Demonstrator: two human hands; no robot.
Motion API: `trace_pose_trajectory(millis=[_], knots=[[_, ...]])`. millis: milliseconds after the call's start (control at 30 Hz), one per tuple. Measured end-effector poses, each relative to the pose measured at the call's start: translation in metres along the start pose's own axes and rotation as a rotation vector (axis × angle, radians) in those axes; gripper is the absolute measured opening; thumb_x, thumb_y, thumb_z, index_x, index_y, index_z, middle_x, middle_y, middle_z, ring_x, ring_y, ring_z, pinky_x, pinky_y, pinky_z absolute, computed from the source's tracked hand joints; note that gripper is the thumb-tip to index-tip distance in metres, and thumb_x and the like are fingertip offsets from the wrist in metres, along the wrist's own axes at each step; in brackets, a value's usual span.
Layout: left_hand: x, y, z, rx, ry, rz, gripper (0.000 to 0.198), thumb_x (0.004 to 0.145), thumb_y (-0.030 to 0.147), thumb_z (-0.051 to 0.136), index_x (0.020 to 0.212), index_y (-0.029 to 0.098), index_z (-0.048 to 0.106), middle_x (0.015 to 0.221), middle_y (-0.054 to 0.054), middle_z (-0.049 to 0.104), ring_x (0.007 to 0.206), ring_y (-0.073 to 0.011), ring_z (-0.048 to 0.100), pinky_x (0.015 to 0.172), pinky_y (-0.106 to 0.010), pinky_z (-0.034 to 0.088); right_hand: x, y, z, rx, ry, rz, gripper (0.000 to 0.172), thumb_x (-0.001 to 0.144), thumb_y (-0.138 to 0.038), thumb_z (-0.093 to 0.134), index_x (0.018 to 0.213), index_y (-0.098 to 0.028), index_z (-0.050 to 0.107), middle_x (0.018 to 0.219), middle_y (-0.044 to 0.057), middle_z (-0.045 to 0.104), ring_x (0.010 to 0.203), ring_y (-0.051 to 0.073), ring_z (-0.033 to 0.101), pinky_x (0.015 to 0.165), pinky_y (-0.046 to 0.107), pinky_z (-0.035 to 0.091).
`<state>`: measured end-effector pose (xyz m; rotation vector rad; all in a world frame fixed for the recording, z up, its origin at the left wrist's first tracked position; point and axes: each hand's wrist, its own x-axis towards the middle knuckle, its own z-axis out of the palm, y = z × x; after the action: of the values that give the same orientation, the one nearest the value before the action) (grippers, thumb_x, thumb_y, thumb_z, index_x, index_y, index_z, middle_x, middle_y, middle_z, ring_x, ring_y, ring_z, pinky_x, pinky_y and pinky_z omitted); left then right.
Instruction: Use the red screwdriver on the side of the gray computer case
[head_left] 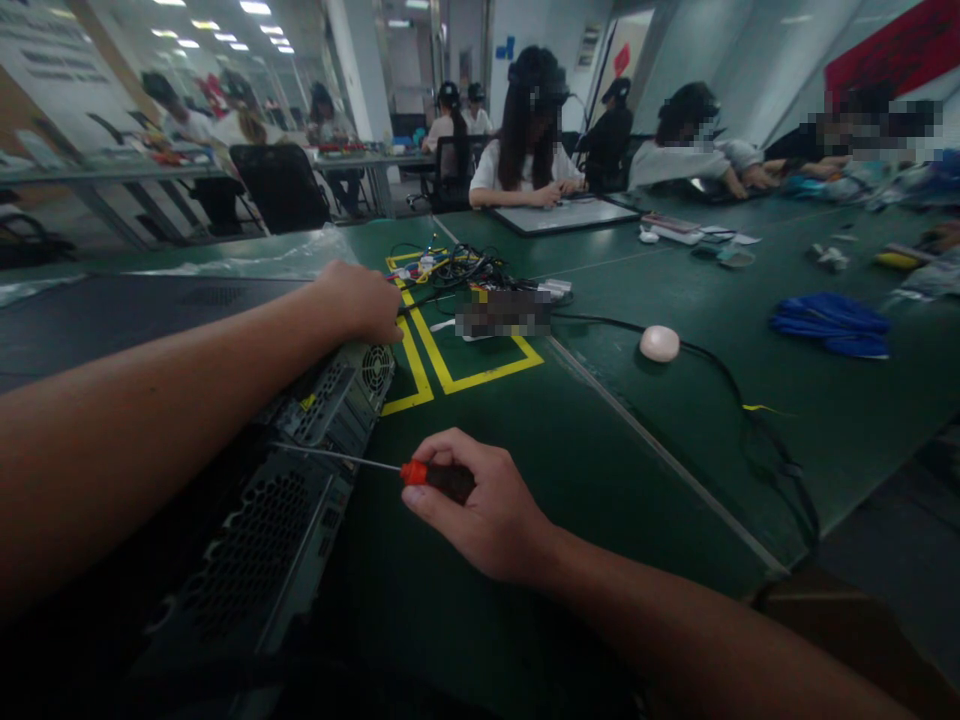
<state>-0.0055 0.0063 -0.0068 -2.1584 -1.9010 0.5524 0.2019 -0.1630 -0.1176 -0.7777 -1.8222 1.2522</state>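
Computer case (255,530) lies on the green desk (712,430), its rear panel facing right. Screwdriver work there looks under way; what remains, I cannot tell. The right hand (487,510) curls around the screwdriver (415,474); the left hand (364,300), grip unclear, is at the far corner. Beyond: tangled cables (480,268), seated people (521,165).

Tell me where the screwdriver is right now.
In the head view, the screwdriver is left of centre, its handle in the right hand and its shaft extending left over the computer case.
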Motion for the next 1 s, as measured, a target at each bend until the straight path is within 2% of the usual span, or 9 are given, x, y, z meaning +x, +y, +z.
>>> trace_pose_trajectory(millis=[267, 333, 433, 567, 700, 800, 867, 1000], knots=[[-0.001, 0.001, -0.002, 0.076, -0.026, -0.002, 0.063, 0.091, 0.056, 0.063, 0.14, 0.022, 0.082, 0.132, -0.021, 0.083, 0.125, -0.042, 0.073, 0.104, -0.054, 0.058, -0.001, -0.003, -0.003, -0.052, -0.004, 0.02, 0.016, 0.097, -0.034, 0.078, 0.106, -0.021, 0.074, 0.085, -0.002, 0.072, 0.072, 0.015, 0.064, 0.07, 0.029, 0.048], [-0.003, 0.002, -0.004, 0.081, -0.024, -0.001, 0.064, 0.092, 0.056, 0.062, 0.141, 0.019, 0.081, 0.135, -0.022, 0.082, 0.126, -0.0422, 0.073, 0.105, -0.054, 0.058, 0.0, -0.003, -0.003, -0.066, 0.006, 0.003, 0.016, 0.099, -0.035, 0.077, 0.107, -0.021, 0.076, 0.089, 0.0, 0.075, 0.076, 0.016, 0.067, 0.073, 0.029, 0.05], [-0.006, 0.003, -0.006, 0.062, -0.036, -0.01, 0.063, 0.092, 0.059, 0.065, 0.138, 0.021, 0.082, 0.138, -0.021, 0.081, 0.13, -0.043, 0.072, 0.106, -0.053, 0.057, 0.0, -0.004, -0.004, -0.089, 0.007, -0.035, 0.017, 0.102, -0.035, 0.073, 0.107, -0.02, 0.079, 0.094, 0.003, 0.078, 0.083, 0.018, 0.07, 0.079, 0.031, 0.052], [-0.006, 0.004, -0.007, 0.067, -0.028, 0.006, 0.064, 0.093, 0.058, 0.062, 0.14, 0.018, 0.082, 0.14, -0.023, 0.08, 0.127, -0.0452, 0.073, 0.105, -0.056, 0.058, 0.001, -0.006, -0.004, -0.089, -0.026, -0.024, 0.022, 0.107, -0.035, 0.067, 0.104, -0.019, 0.081, 0.094, 0.005, 0.078, 0.085, 0.019, 0.071, 0.079, 0.032, 0.052], [-0.007, 0.004, -0.007, 0.083, -0.048, -0.013, 0.062, 0.091, 0.055, 0.064, 0.143, 0.025, 0.081, 0.134, -0.02, 0.084, 0.127, -0.0439, 0.073, 0.104, -0.055, 0.058, 0.0, -0.006, -0.004, -0.056, -0.02, -0.006, 0.021, 0.101, -0.036, 0.074, 0.114, -0.021, 0.076, 0.094, 0.003, 0.077, 0.079, 0.018, 0.069, 0.074, 0.031, 0.052], [-0.008, 0.005, -0.008, 0.069, -0.029, 0.002, 0.065, 0.093, 0.057, 0.062, 0.143, 0.019, 0.08, 0.139, -0.022, 0.081, 0.128, -0.0453, 0.072, 0.105, -0.056, 0.057, 0.0, -0.006, -0.003, -0.054, -0.016, 0.004, 0.023, 0.093, -0.033, 0.08, 0.111, -0.022, 0.07, 0.083, -0.003, 0.07, 0.069, 0.015, 0.062, 0.066, 0.028, 0.048], [-0.008, 0.004, -0.008, 0.052, -0.026, -0.003, 0.067, 0.092, 0.057, 0.063, 0.142, 0.015, 0.081, 0.142, -0.025, 0.079, 0.128, -0.0472, 0.072, 0.105, -0.057, 0.057, 0.0, -0.005, -0.003, -0.065, -0.019, -0.001, 0.016, 0.094, -0.03, 0.078, 0.105, -0.023, 0.068, 0.079, -0.004, 0.067, 0.068, 0.014, 0.061, 0.068, 0.028, 0.048], [-0.001, 0.0, -0.002, 0.017, -0.03, -0.007, 0.065, 0.088, 0.06, 0.068, 0.141, 0.024, 0.082, 0.137, -0.021, 0.082, 0.131, -0.047, 0.071, 0.107, -0.056, 0.055, 0.0, -0.006, -0.003, -0.074, -0.017, -0.005, 0.013, 0.096, -0.03, 0.077, 0.103, -0.024, 0.068, 0.082, -0.004, 0.068, 0.072, 0.015, 0.063, 0.072, 0.029, 0.049]])
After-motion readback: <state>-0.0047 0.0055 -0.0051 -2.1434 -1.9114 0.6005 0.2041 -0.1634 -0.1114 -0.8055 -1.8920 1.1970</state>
